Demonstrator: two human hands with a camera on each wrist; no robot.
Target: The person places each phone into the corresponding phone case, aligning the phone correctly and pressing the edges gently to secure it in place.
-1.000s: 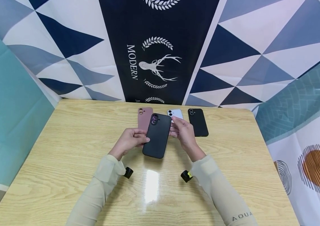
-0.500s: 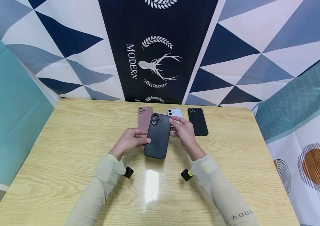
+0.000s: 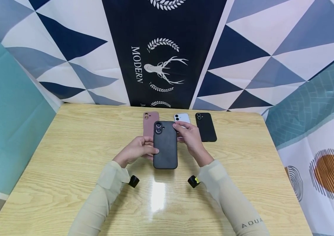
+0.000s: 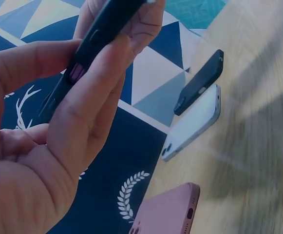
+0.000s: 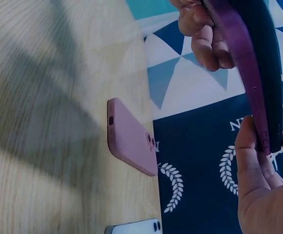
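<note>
Both hands hold a purple phone with a black phone case on its back, raised over the table. In the head view the case's back faces up, with two lenses showing in its camera opening. My left hand grips the left long edge, thumb on the back. My right hand pinches the upper right corner. In the right wrist view a long purple side of the phone stands out bare beside the case. A bit of purple shows through a side cutout in the left wrist view.
Behind the hands on the wooden table lie a pink phone case, a white phone and another black-cased phone. A patterned cloth wall rises at the table's back edge.
The cased phone has turned from a slant to nearly straight and come slightly nearer the person. Both hands have kept hold of it. The other phones and the pink case have stayed put.
</note>
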